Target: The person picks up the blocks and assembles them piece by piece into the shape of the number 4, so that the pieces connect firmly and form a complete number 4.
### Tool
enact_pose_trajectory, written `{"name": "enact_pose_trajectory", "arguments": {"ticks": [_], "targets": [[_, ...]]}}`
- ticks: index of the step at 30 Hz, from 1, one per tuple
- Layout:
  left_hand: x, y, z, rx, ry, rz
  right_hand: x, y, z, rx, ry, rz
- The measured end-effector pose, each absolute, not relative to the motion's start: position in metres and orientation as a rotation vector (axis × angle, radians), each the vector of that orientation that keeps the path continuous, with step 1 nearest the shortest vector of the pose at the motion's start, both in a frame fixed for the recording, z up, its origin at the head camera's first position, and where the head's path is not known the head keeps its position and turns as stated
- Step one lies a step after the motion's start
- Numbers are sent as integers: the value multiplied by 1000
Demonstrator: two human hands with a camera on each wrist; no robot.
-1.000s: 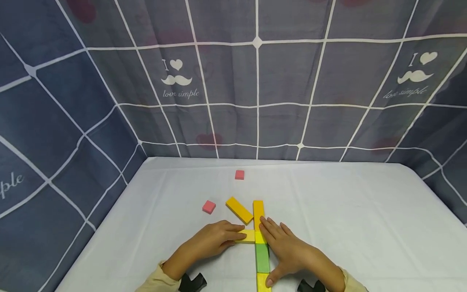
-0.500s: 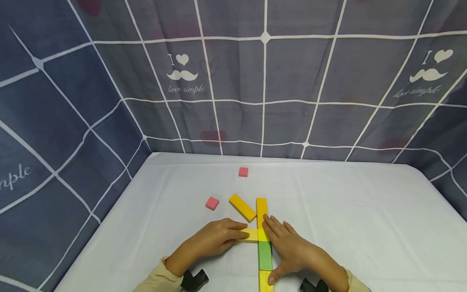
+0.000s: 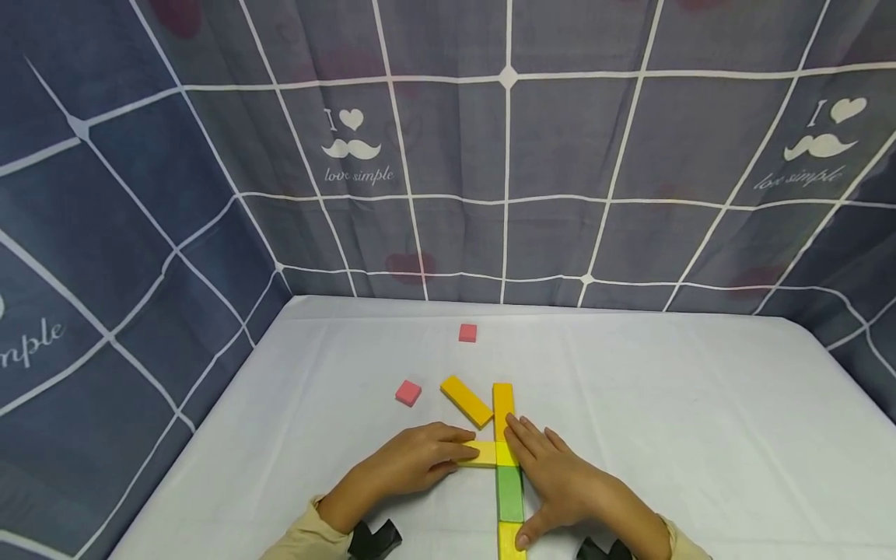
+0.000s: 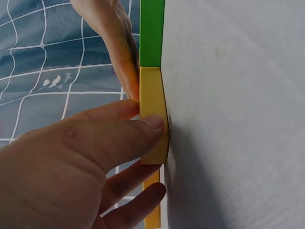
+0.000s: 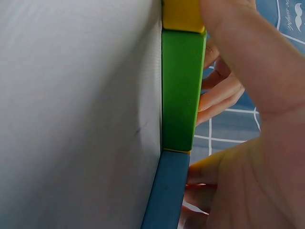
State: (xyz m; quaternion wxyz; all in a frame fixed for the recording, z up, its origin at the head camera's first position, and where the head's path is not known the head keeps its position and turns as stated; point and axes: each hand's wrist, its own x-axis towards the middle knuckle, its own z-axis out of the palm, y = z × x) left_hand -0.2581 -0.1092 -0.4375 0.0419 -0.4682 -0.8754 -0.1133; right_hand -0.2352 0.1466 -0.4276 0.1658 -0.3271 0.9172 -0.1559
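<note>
We have our left grip [image 3: 413,460] pinching the pale bar [image 3: 488,454] against the row [image 3: 509,494], well in from the worktop's [image 3: 665,420] far edge, and our right grip [image 3: 560,476] straight-fingered along it, so we should press evenly (the loose bar [image 3: 466,402] lies close) to keep joints square.

A green block [image 5: 180,90] meets a yellow block [image 5: 181,15] (blue-faced block [image 5: 167,191] opposite).
</note>
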Motion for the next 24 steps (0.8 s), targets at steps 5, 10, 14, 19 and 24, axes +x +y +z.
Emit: {"name": "enact_pose_trajectory", "arguments": {"ticks": [5,10,14,19,24], "targets": [[-258,-109,-437,-1441,-2675,-361,-236,146,-427,-932,2612,-435],[-258,-109,-436,-1457,-2629,-363,-235,147,-427,-939,2611,-435],[-258,-109,-437,-1456,-2604,-352,-235,147,-427,-947,2619,-435],[-257,-109,-437,-1439,-2617,-356,-235,146,-426,-938,2610,-440],[-258,-109,-435,-1353,-2627,-347,-235,147,-427,-939,2615,-430]]}}
